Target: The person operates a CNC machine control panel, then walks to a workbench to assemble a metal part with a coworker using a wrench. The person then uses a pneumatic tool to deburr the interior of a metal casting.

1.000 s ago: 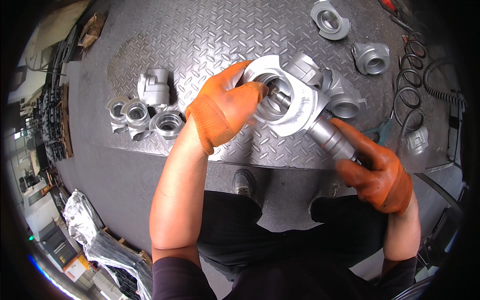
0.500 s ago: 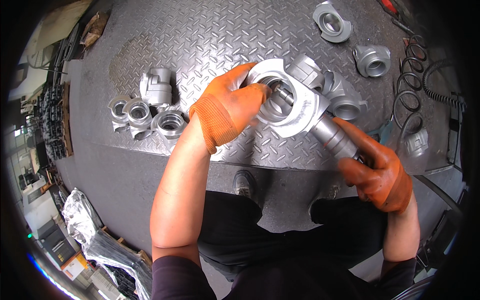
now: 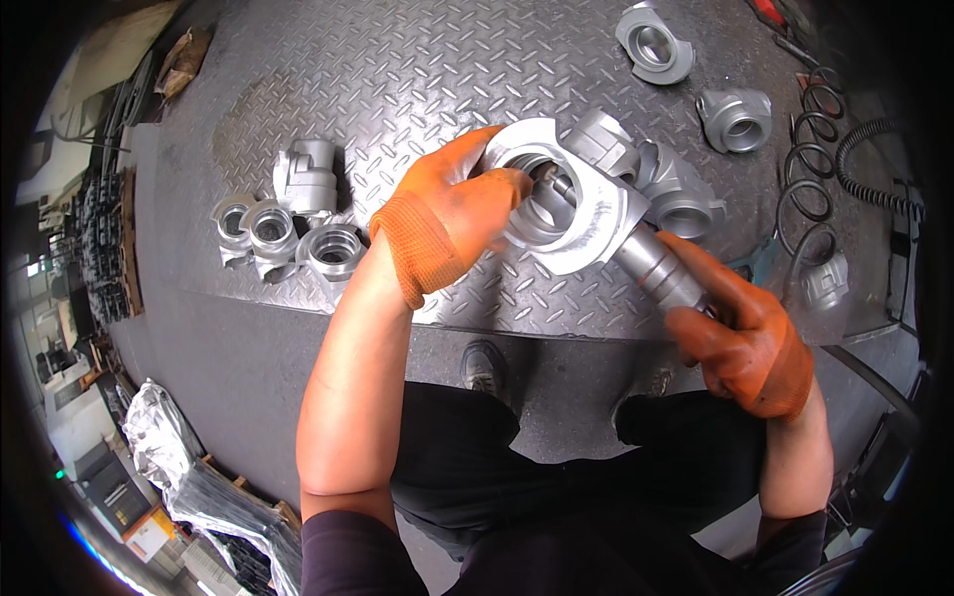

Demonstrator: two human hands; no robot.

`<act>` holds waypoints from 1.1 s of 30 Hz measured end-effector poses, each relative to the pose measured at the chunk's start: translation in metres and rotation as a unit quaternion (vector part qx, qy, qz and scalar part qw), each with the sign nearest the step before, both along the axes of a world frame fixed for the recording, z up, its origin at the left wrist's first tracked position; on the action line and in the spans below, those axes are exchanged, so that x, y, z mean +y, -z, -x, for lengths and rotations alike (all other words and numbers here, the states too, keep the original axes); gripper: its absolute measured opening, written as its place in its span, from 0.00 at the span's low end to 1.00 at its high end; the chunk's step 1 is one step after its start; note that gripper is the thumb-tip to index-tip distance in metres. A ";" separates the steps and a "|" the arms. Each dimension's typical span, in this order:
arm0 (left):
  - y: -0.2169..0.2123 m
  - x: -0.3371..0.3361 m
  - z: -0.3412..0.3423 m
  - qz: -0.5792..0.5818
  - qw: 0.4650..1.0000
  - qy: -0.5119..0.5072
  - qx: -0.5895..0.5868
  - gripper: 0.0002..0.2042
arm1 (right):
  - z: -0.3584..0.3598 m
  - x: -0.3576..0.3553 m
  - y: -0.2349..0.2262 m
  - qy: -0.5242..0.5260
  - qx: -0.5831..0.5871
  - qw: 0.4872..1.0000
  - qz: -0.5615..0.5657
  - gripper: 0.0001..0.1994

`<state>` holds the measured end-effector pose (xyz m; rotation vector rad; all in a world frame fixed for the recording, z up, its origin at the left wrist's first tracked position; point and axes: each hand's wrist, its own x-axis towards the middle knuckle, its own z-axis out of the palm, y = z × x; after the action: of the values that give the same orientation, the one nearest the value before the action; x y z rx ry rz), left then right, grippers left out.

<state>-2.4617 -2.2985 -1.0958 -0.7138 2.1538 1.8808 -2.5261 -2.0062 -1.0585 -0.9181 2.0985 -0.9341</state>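
Observation:
My left hand (image 3: 452,204), in an orange glove, grips the left rim of a silver metal housing (image 3: 596,209) with a wide round bore. Its thumb reaches over the bore's edge. From the lower right, my right hand (image 3: 750,343), gloved alike, is wrapped round a grey cylindrical power tool (image 3: 664,273). The tool's front end meets the housing's side, and a thin metal shaft (image 3: 563,187) shows inside the bore. Whether its tip touches the inner wall I cannot tell. Both are held above the tread-plate bench, tilted.
Several similar housings lie on the tread-plate bench (image 3: 417,60): a group at left (image 3: 308,179), others behind the held one (image 3: 686,194) and at far right (image 3: 735,119). Coiled black hose (image 3: 815,159) runs along the right side. A plastic-wrapped stack (image 3: 164,437) stands on the floor at lower left.
The held housing and tool have shifted very slightly left with both hands. My grip on each looks the same.

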 end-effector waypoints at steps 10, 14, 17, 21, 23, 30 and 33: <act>0.003 0.000 0.000 0.000 1.000 -0.017 0.003 0.18 | 0.002 -0.014 -0.022 0.075 -0.175 0.979 -0.072 0.23; 0.003 -0.001 0.001 -0.008 1.000 -0.016 0.000 0.17 | 0.003 -0.017 -0.025 0.070 -0.164 0.980 -0.083 0.19; 0.001 -0.001 0.000 -0.004 1.000 -0.021 0.001 0.16 | 0.003 -0.018 -0.026 0.076 -0.160 0.980 -0.091 0.16; -0.006 -0.002 0.002 -0.030 0.999 -0.029 -0.017 0.22 | 0.003 -0.009 -0.012 0.025 -0.072 0.996 -0.046 0.14; -0.002 -0.002 0.000 -0.009 1.000 -0.015 0.004 0.17 | 0.004 -0.008 -0.011 0.015 -0.049 0.998 -0.034 0.15; -0.001 -0.002 0.001 0.017 1.000 -0.009 -0.006 0.18 | 0.002 -0.006 -0.004 -0.018 0.021 1.000 0.000 0.17; -0.004 -0.001 0.002 -0.025 0.999 -0.030 -0.012 0.21 | 0.001 -0.006 -0.003 -0.013 0.016 1.000 0.002 0.18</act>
<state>-2.4639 -2.2996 -1.0919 -0.7940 2.0870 1.9378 -2.5273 -2.0124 -1.0558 -0.9663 2.1078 -0.9161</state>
